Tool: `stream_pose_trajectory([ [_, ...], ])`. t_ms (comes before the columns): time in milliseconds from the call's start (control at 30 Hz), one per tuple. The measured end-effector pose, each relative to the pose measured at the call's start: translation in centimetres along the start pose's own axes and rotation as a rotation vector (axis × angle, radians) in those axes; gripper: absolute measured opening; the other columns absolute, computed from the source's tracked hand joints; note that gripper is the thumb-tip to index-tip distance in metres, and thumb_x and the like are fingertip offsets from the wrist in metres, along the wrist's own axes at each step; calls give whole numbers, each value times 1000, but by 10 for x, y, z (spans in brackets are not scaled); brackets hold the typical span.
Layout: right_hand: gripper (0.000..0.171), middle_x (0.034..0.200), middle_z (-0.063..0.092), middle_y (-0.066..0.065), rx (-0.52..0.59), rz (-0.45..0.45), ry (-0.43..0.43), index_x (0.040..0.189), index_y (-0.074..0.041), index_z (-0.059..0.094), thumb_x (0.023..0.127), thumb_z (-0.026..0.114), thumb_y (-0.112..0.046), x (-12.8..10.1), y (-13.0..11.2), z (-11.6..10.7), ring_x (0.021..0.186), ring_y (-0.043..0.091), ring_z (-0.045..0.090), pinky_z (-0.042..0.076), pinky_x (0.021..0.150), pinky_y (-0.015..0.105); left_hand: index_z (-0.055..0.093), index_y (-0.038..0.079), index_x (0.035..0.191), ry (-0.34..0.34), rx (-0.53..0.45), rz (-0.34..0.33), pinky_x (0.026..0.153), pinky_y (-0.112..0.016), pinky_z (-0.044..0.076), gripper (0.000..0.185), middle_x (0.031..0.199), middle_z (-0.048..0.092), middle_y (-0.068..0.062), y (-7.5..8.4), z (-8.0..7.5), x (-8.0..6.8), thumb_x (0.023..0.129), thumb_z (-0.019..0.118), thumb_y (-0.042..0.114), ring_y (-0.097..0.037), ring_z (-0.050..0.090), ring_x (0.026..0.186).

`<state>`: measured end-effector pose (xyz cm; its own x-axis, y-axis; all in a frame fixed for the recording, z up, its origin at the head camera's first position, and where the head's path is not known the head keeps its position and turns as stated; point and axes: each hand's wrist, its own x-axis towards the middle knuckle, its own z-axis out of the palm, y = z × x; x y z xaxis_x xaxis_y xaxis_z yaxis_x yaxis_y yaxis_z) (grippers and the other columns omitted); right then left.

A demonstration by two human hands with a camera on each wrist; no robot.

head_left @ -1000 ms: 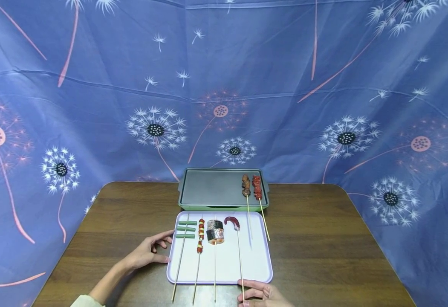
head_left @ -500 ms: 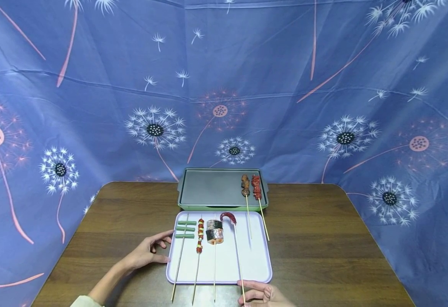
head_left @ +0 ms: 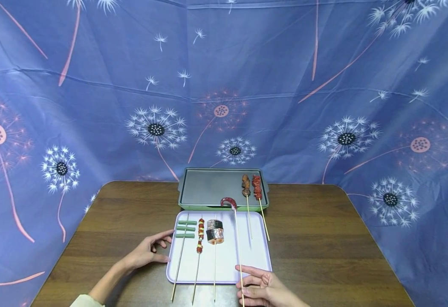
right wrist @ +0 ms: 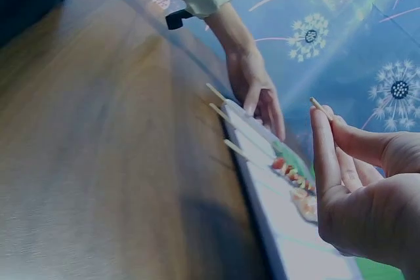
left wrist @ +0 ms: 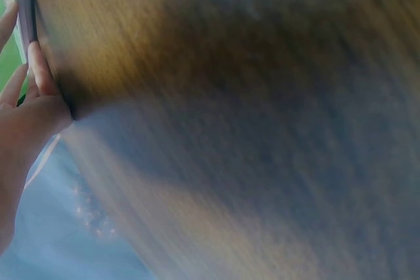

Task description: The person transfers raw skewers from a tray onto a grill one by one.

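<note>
My right hand (head_left: 260, 286) pinches the lower stick of a skewer with a curled dark-red octopus tentacle (head_left: 229, 202) on its end. The tentacle hangs over the near edge of the dark griddle (head_left: 212, 186). In the right wrist view the stick's end (right wrist: 320, 106) pokes out between thumb and fingers. My left hand (head_left: 145, 252) rests at the left edge of the white, purple-rimmed tray (head_left: 227, 266), its fingers and thumb touching the rim. Lying on the tray are a green-bean skewer (head_left: 186, 229), a red-and-yellow skewer (head_left: 200, 236) and a fish-chunk skewer (head_left: 215, 232).
Brown meat (head_left: 245, 185) and red meat (head_left: 256, 187) skewers lie at the griddle's right side, their sticks reaching out over the tray. The wooden table (head_left: 323, 238) extends to both sides. A blue dandelion-print cloth (head_left: 285, 128) hangs behind it.
My right hand has lifted the octopus tentacle skewer off the tray and moved it forward, from beside the fish skewer to the griddle's near edge. The left hand has stayed put.
</note>
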<state>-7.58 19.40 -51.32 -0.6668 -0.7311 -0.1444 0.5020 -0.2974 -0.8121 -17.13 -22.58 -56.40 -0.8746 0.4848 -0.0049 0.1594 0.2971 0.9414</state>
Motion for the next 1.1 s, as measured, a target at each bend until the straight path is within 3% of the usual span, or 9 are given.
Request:
stream_pose_trajectory([
  [100,55,115,71,-1,12,0,27,151,-7,47,99,56,6,7,-10,2,105,12,72,57,92,29,46,-8,147,2,-1,15,69,-31,36,80,119,61,-21,0,0,0,79,83,9,-7,53,95],
  [367,61,113,71,0,-40,25,216,155,0,39,98,61,1,22,-34,-1,104,13,72,57,92,28,45,-8,148,-7,-4,7,68,-29,36,81,121,60,-24,2,0,-1,79,84,9,-6,53,95],
  [933,64,113,69,4,-21,58,293,157,4,31,99,56,6,55,-89,-15,100,11,71,56,94,26,45,-9,147,-5,-8,-5,68,-29,36,80,121,61,-23,7,0,1,79,83,7,-8,53,95],
  [1100,66,110,70,4,-24,88,287,158,8,22,99,53,7,62,-97,-21,99,11,71,56,94,25,45,-9,147,-5,-3,-5,68,-30,36,80,121,61,-23,7,0,0,79,83,8,-8,53,95],
])
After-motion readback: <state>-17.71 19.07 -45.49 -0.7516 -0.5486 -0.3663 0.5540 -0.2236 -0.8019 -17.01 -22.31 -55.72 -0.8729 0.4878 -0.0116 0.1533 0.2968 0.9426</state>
